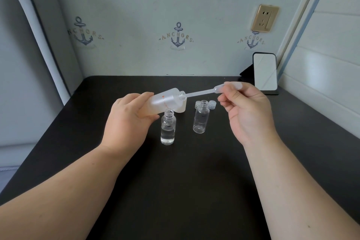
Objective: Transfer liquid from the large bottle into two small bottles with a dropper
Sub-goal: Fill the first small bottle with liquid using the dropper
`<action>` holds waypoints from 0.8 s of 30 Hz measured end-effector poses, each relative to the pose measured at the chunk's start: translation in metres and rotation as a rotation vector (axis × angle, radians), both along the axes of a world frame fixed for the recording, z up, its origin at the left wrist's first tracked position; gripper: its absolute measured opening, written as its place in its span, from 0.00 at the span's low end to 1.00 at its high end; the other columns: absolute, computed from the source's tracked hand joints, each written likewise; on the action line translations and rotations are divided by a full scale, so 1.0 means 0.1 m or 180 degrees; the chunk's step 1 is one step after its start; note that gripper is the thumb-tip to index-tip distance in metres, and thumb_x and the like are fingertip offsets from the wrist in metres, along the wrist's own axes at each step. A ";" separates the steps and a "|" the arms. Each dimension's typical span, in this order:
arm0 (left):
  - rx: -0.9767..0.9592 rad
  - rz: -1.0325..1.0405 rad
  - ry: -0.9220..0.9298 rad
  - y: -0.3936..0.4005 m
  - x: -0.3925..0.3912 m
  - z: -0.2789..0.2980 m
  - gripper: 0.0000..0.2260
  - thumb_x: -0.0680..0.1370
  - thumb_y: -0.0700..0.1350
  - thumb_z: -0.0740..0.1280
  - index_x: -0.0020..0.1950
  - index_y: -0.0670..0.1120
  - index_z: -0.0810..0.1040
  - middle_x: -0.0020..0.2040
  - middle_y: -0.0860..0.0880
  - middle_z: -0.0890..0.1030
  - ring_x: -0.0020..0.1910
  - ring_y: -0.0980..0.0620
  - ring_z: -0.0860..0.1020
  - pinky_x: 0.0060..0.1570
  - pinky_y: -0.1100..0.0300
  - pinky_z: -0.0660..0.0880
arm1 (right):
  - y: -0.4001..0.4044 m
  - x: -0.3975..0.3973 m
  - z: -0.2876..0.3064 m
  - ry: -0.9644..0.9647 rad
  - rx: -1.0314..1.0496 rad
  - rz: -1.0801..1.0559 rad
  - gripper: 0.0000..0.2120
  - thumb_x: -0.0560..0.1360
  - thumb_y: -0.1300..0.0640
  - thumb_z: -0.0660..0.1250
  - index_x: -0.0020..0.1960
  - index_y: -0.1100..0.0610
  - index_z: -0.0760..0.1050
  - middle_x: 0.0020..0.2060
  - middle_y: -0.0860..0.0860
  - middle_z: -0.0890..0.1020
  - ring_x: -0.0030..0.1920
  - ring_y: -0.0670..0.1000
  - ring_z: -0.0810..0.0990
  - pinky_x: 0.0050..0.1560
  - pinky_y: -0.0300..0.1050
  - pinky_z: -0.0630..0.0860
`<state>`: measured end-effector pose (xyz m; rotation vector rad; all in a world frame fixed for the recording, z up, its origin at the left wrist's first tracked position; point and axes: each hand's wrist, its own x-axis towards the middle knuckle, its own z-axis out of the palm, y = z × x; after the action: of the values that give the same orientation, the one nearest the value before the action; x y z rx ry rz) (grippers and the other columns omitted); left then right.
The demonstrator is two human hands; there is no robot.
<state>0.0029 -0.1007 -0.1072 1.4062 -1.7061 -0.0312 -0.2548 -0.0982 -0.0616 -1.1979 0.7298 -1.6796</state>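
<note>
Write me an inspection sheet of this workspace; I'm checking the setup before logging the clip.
Surface: black table, matte.
Job's things: frosted large bottle tilted, dropper tip at its mouth; left small bottle partly filled; right small bottle looks empty; both upright, uncapped.
Clutter: two small caps behind the right bottle; phone propped on a stand.
Hands: left hand grips the large bottle; right hand pinches the dropper bulb.
Cables: nothing seen.
Surroundings: anchor-print wall, gold socket.
</note>
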 end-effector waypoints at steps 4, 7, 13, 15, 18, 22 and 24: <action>-0.0062 0.0003 -0.0025 0.00 -0.01 -0.01 0.23 0.73 0.44 0.77 0.67 0.51 0.79 0.57 0.54 0.79 0.58 0.46 0.74 0.57 0.54 0.70 | 0.02 0.05 0.00 0.0354 -0.0043 -0.0057 0.06 0.74 0.61 0.72 0.41 0.52 0.86 0.42 0.54 0.87 0.37 0.49 0.84 0.43 0.41 0.79; -0.0088 -0.0008 -0.0035 0.01 -0.02 -0.01 0.23 0.73 0.44 0.78 0.67 0.51 0.80 0.57 0.54 0.79 0.58 0.46 0.74 0.57 0.54 0.71 | 0.03 0.06 -0.02 0.0539 -0.0102 -0.0036 0.06 0.75 0.62 0.72 0.44 0.53 0.86 0.43 0.55 0.87 0.38 0.51 0.85 0.44 0.41 0.80; -0.0091 0.0004 -0.0007 0.02 -0.02 0.00 0.23 0.73 0.44 0.77 0.67 0.52 0.79 0.56 0.56 0.78 0.57 0.48 0.74 0.56 0.57 0.68 | 0.01 0.06 -0.05 0.0605 -0.0093 -0.0029 0.05 0.76 0.64 0.72 0.47 0.56 0.85 0.44 0.57 0.87 0.39 0.53 0.85 0.42 0.40 0.80; -0.0113 -0.0016 0.0003 0.02 -0.02 0.00 0.22 0.73 0.44 0.77 0.66 0.53 0.79 0.54 0.59 0.76 0.56 0.48 0.74 0.55 0.57 0.67 | 0.00 0.05 -0.06 0.0527 -0.0069 -0.0021 0.05 0.76 0.64 0.72 0.46 0.56 0.85 0.44 0.57 0.87 0.38 0.52 0.85 0.42 0.41 0.80; -0.0109 -0.0017 -0.0013 0.01 -0.01 0.00 0.22 0.73 0.44 0.78 0.66 0.53 0.79 0.53 0.59 0.76 0.55 0.47 0.75 0.55 0.55 0.69 | -0.01 0.02 -0.05 0.0317 0.0025 0.0030 0.04 0.73 0.60 0.74 0.48 0.58 0.84 0.45 0.56 0.87 0.38 0.52 0.85 0.44 0.42 0.80; -0.0038 0.0002 0.0038 0.01 0.00 0.00 0.23 0.73 0.45 0.78 0.67 0.52 0.79 0.56 0.55 0.79 0.56 0.46 0.75 0.56 0.53 0.72 | -0.04 -0.03 -0.04 0.0052 0.0141 0.0052 0.10 0.71 0.56 0.73 0.50 0.60 0.82 0.44 0.54 0.87 0.39 0.50 0.85 0.43 0.40 0.79; -0.0011 0.0007 0.0068 0.01 0.00 0.00 0.23 0.73 0.44 0.78 0.67 0.52 0.79 0.56 0.54 0.79 0.57 0.46 0.75 0.57 0.53 0.72 | -0.04 -0.05 -0.04 -0.0104 0.0178 0.0074 0.09 0.72 0.56 0.72 0.49 0.60 0.82 0.43 0.53 0.87 0.39 0.50 0.84 0.43 0.40 0.79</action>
<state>0.0027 -0.0992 -0.1076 1.4003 -1.6865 -0.0418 -0.2598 -0.1022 -0.0653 -1.1333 0.7354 -1.6455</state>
